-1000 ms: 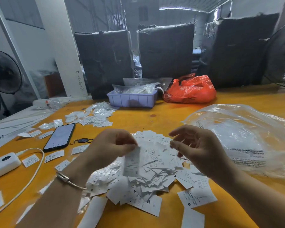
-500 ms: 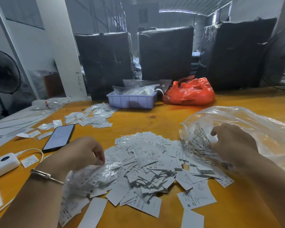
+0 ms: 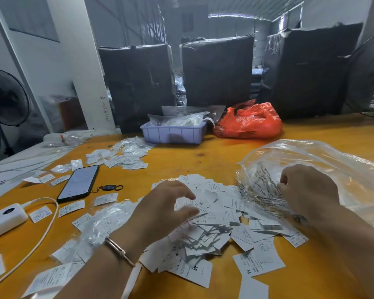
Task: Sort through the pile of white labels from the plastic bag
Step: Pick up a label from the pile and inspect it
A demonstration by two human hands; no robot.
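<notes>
Left hand (image 3: pixel 160 209): now lifted over the label pile (image 3: pixel 212 223), fingers spread, holding nothing.
Right hand (image 3: pixel 307 193): still gripping the plastic bag (image 3: pixel 324 160).

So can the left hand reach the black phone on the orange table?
Probably yes. The left hand hovers open over the pile of white paper labels, and the black phone lies face up further to the left on the orange table. Only a few flat loose labels lie between them, nothing tall.

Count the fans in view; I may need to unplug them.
2: one fan stands at far left beyond the table, another fan at far right, cut off by the frame.
</notes>
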